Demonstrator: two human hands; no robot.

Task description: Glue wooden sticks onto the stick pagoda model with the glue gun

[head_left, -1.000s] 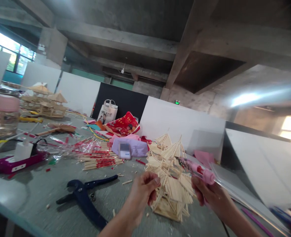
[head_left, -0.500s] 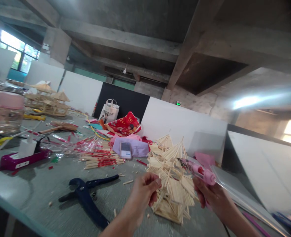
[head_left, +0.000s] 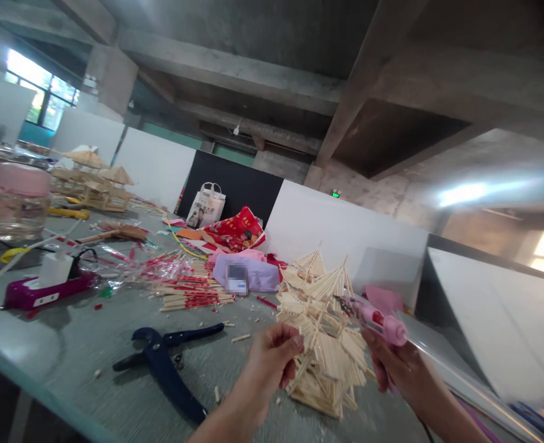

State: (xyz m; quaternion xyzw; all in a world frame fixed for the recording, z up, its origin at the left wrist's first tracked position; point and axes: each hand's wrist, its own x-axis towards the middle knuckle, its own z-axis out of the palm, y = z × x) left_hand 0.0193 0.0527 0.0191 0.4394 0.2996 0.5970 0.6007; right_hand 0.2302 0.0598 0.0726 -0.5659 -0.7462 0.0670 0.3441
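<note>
A small pagoda-like model of thin wooden sticks (head_left: 320, 332) stands on the grey table (head_left: 69, 344) in front of me. My left hand (head_left: 269, 363) pinches its left side with thumb and fingertips. My right hand (head_left: 399, 369) grips a pink glue gun (head_left: 373, 317) whose nozzle points left into the model's upper right part. A clear glue stick juts out of the gun's back toward the right.
Blue-handled cutters (head_left: 165, 363) lie left of my left hand. Farther left are red-wrapped chopstick bundles (head_left: 186, 292), a purple power strip (head_left: 45, 289), a pink-lidded jar (head_left: 16, 203) and other stick models (head_left: 92, 181). White partition panels (head_left: 498, 314) stand at the right.
The view has shifted slightly; both hands and the glue gun keep nearly the same hold on the stick model, the gun nozzle staying at its upper right.
</note>
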